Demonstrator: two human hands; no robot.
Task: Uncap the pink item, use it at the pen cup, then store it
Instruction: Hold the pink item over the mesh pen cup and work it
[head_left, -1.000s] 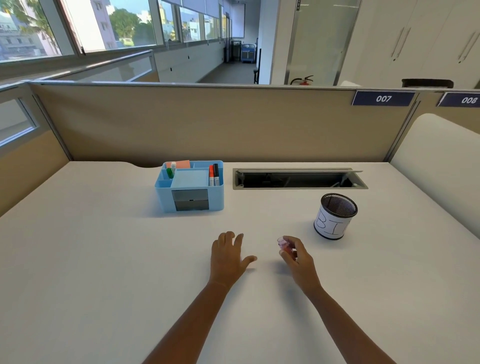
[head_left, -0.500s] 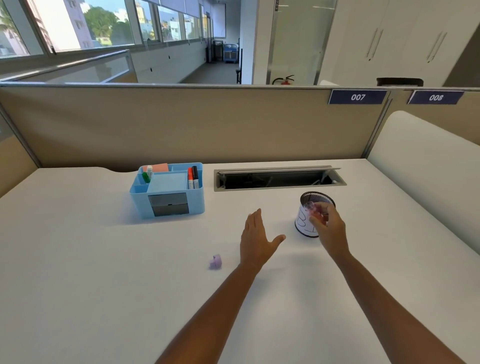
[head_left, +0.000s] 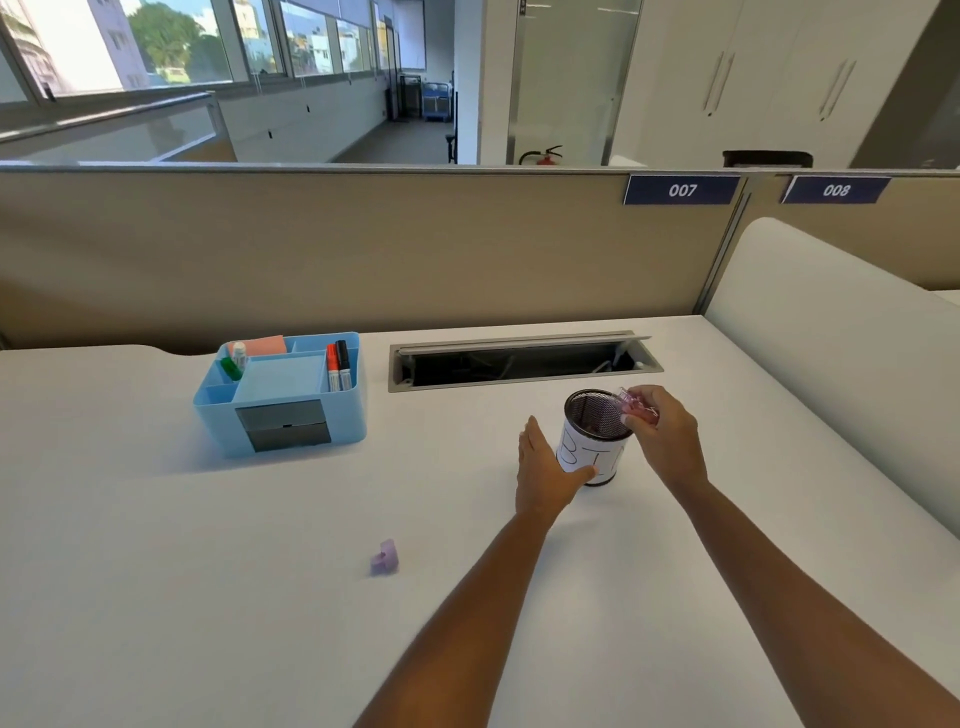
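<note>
The black mesh pen cup with a white paper label stands on the white desk, right of centre. My left hand presses against its left side, thumb across the label. My right hand pinches a small translucent pink item at the cup's right rim. A small purple cap lies loose on the desk, nearer to me and to the left.
A blue desk organizer holding markers, sticky notes and a grey drawer sits at the back left. An open cable tray runs along the back of the desk. Beige partition panels close off the far side.
My right hand has carried the pink item from the desk centre to the cup's rim. My left hand moved right and now touches the cup. The cap lies left behind on the desk.
</note>
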